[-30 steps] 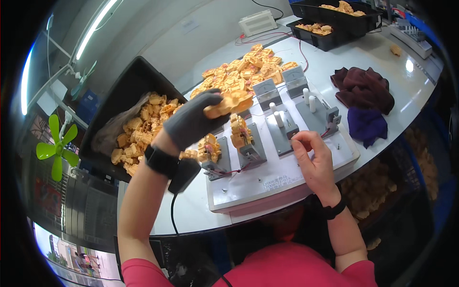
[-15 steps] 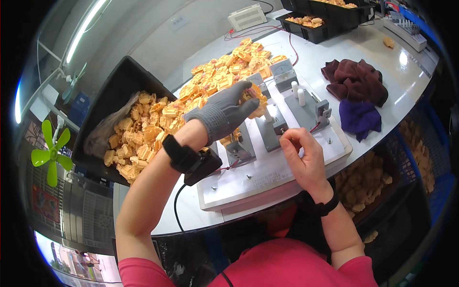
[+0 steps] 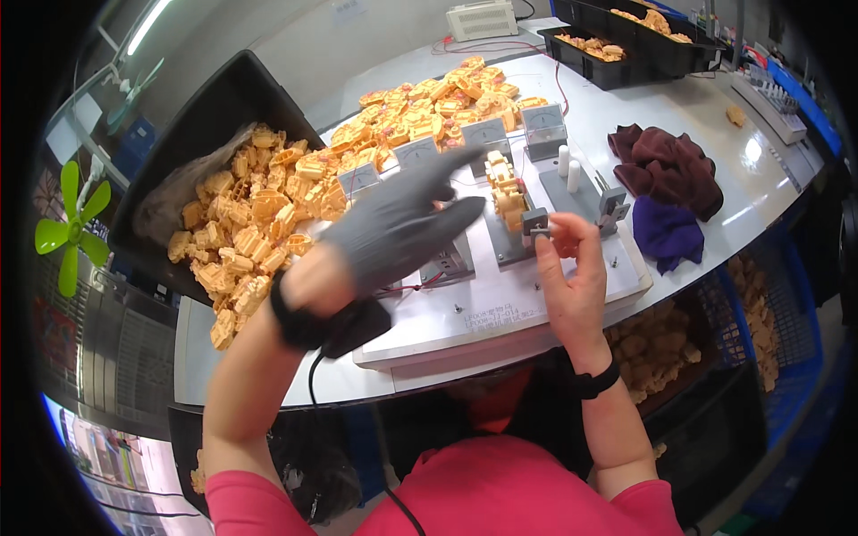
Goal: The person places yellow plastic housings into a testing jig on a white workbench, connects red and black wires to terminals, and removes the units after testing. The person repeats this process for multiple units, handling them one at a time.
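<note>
My left hand, in a grey glove and blurred by motion, is over the left half of the white test fixture. Its thumb and fingers are apart with nothing between them. A yellow plastic part sits on a grey station plate just right of my left fingertips. At the front of that plate, my bare right hand pinches a small dark grey block with thumb and forefinger. The station to the right holds two white posts. My left hand hides much of the left stations.
Several analog meters line the fixture's back. Behind them lies a heap of yellow parts; more fill a tilted black bin at left. Maroon cloth and purple cloth lie right. Black trays and a power unit stand behind.
The yellow part that my left hand held is now on the station plate, let go. My left hand has drawn back left and nearer. My right hand has moved up onto the grey block.
</note>
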Motion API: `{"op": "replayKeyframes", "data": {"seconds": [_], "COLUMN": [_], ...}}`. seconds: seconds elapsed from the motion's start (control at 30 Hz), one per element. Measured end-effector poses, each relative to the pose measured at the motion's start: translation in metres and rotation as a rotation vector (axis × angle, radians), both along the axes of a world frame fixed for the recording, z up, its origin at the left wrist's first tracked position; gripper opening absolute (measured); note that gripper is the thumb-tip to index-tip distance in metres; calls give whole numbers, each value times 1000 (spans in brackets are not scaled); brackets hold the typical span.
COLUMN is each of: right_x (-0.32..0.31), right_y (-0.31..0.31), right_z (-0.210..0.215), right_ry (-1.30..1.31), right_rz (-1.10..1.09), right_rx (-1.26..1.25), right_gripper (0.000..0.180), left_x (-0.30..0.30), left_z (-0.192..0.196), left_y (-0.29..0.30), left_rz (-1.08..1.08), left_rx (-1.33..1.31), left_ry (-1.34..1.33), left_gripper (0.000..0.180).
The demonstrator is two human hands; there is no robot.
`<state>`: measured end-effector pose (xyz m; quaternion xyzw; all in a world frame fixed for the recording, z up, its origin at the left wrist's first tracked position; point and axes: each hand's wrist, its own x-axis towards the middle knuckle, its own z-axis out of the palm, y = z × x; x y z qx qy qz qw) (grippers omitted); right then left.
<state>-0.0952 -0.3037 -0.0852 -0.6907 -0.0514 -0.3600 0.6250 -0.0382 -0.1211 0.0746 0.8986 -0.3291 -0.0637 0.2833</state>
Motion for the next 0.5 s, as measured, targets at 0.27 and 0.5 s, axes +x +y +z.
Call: {"op": "replayKeyframes", "data": {"seconds": [0.27, 0.5], "right_x": [-2, -12], "right_y": [2, -2], "right_z": [-4, 17], "right_ry": [-33, 166], "right_rz": [-49, -26], "right_rx": [-45, -353], "right_gripper": [15, 10], "left_x": [-98, -123], "left_z": [-78, -188], "left_y": [160, 203], "left_rz": [612, 765], "left_rx": [-555, -323], "left_ry": [-62, -84], "left_gripper": [40, 32]}}
